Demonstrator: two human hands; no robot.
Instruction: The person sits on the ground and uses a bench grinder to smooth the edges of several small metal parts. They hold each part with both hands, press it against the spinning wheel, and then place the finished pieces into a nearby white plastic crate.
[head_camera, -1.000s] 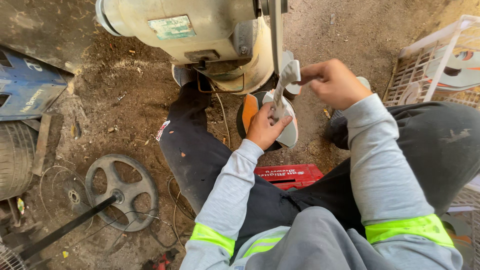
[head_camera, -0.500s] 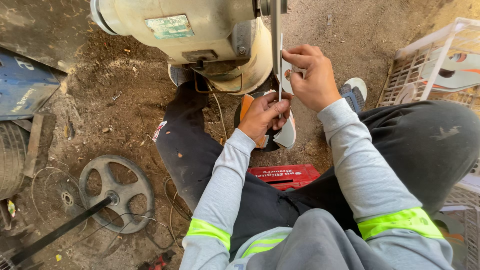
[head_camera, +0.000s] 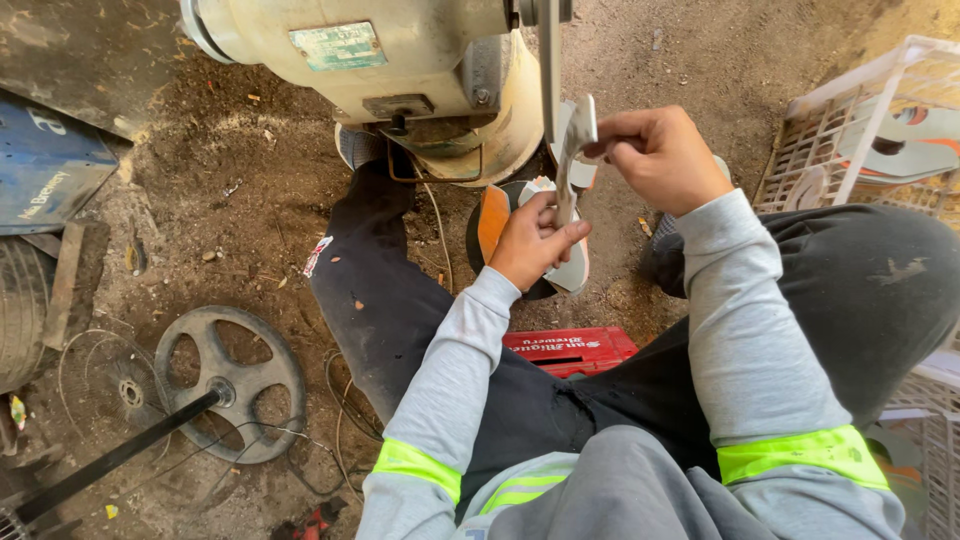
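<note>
- The left hand (head_camera: 535, 245) grips the lower end of a flat metal piece (head_camera: 572, 150), thumb and fingers closed around it
- The right hand (head_camera: 660, 155) pinches the upper end of the same piece, fingers curled tight
- The piece is thin, grey and dull, with a curved outline; it stands nearly upright, just beside the narrow vertical wheel (head_camera: 549, 70) of the grinder (head_camera: 400, 70); I cannot tell if the two touch
- The grinder has a rounded cream housing, scuffed and dusty, and carries a small rectangular green plate on its side
- Under the hands lies a shoe (head_camera: 490, 225), orange and white, on the dirt floor (head_camera: 250, 180), which is brown, crumbly and strewn with small bits
- The person wears grey sleeves (head_camera: 740, 330) with bright yellow-green bands near the elbows, and dark trousers
- A red plastic crate (head_camera: 570, 350) with white lettering shows between the legs
- At the left lies a dark spoked metal wheel (head_camera: 230, 380) on a black rod, with thin wire loops around it
- A blue panel (head_camera: 50, 170) with pale lettering lies at the far left
- At the right stands a white lattice basket (head_camera: 830, 130) holding flat orange and grey shapes
</note>
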